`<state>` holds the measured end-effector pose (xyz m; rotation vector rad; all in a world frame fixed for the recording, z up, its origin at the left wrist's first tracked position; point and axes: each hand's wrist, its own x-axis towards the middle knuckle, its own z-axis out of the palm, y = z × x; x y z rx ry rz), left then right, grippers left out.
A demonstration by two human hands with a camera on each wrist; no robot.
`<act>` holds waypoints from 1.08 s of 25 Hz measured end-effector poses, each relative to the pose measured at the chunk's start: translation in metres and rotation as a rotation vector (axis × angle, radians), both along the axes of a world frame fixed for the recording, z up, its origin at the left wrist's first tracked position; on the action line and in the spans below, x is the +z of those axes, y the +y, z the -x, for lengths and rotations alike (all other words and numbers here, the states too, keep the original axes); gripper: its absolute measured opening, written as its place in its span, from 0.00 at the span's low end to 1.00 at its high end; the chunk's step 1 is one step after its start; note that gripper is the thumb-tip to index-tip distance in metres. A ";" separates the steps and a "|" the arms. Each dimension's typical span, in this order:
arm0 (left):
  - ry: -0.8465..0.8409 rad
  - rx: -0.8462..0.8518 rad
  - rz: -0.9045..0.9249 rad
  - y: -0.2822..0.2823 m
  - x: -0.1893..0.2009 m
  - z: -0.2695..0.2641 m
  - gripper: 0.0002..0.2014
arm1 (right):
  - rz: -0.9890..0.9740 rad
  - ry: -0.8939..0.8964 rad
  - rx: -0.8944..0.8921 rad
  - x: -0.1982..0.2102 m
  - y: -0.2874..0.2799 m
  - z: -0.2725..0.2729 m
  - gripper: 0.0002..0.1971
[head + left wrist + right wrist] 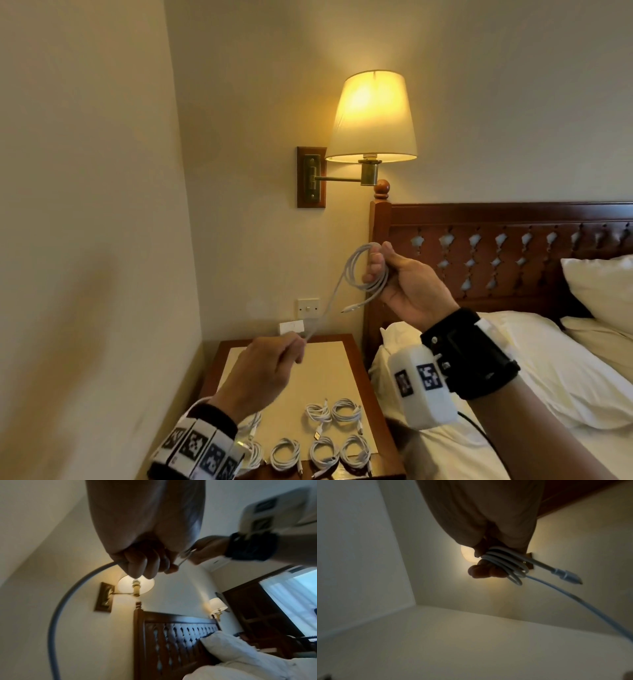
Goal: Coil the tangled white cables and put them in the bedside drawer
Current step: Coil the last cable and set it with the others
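Observation:
My right hand point(380, 270) is raised in front of the headboard and grips a white cable point(356, 270) wound in several loops round its fingers point(485, 572). One plug end point(566, 576) hangs free from the coil. The cable's loose length runs down and left to my left hand point(291, 346), which pinches it above the bedside table point(329, 359). In the left wrist view the cable point(56, 609) arcs out of my curled fingers point(137, 563). Several coiled white cables point(322, 445) lie in rows on the table's near part. The drawer is out of view.
A lit wall lamp point(373, 120) hangs above the table, beside the carved wooden headboard point(496, 253). A bed with white pillows point(603, 284) fills the right side. A bare wall point(85, 205) closes in on the left. A wall switch point(308, 308) sits behind the table.

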<state>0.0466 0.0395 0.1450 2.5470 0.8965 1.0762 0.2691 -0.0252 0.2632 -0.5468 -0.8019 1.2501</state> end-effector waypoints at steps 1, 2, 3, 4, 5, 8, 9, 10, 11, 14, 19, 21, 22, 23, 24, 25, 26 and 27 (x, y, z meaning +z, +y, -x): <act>0.089 -0.012 -0.089 -0.012 0.008 -0.003 0.15 | -0.001 -0.060 -0.040 -0.004 0.003 0.004 0.16; 0.146 -0.029 -0.174 -0.025 0.019 -0.007 0.14 | -0.005 -0.127 -0.084 -0.008 0.005 0.011 0.16; 0.174 -0.055 -0.237 -0.035 0.032 -0.011 0.14 | -0.014 -0.191 -0.118 -0.012 0.007 0.018 0.16; 0.186 -0.081 -0.281 -0.043 0.045 -0.014 0.13 | -0.026 -0.250 -0.143 -0.015 0.009 0.026 0.15; 0.189 -0.096 -0.310 -0.047 0.057 -0.016 0.13 | -0.037 -0.306 -0.159 -0.018 0.009 0.033 0.15; 0.129 -0.066 -0.374 -0.047 0.080 -0.018 0.14 | -0.068 -0.474 -0.209 -0.026 0.010 0.046 0.16; 0.093 -0.042 -0.401 -0.045 0.086 -0.017 0.13 | -0.079 -0.536 -0.228 -0.028 0.010 0.048 0.17; 0.061 -0.009 -0.436 -0.042 0.090 -0.017 0.12 | -0.088 -0.587 -0.240 -0.031 0.010 0.049 0.18; 0.036 0.030 -0.481 -0.040 0.094 -0.016 0.10 | -0.093 -0.614 -0.238 -0.032 0.010 0.050 0.19; 0.035 0.156 -0.596 -0.027 0.100 -0.017 0.10 | -0.082 -0.614 -0.202 -0.033 0.008 0.052 0.20; 0.080 0.247 -0.584 0.004 0.099 -0.021 0.21 | -0.042 -0.572 -0.158 -0.032 0.007 0.056 0.19; 0.039 0.217 -0.546 0.010 0.096 -0.021 0.23 | -0.017 -0.530 -0.091 -0.030 0.003 0.056 0.19; 0.013 0.202 -0.520 0.012 0.095 -0.020 0.24 | -0.006 -0.484 -0.039 -0.028 0.000 0.056 0.19; -0.013 0.192 -0.481 0.014 0.094 -0.019 0.25 | 0.006 -0.428 0.017 -0.024 -0.002 0.054 0.19; -0.035 0.185 -0.429 0.018 0.092 -0.018 0.26 | 0.016 -0.364 0.072 -0.021 -0.004 0.051 0.18; -0.052 0.182 -0.377 0.021 0.091 -0.017 0.27 | 0.025 -0.299 0.120 -0.017 -0.005 0.047 0.18; -0.065 0.180 -0.335 0.025 0.087 -0.017 0.26 | 0.033 -0.232 0.159 -0.015 -0.004 0.043 0.18; -0.075 0.177 -0.299 0.029 0.083 -0.016 0.25 | 0.041 -0.166 0.190 -0.013 -0.004 0.041 0.18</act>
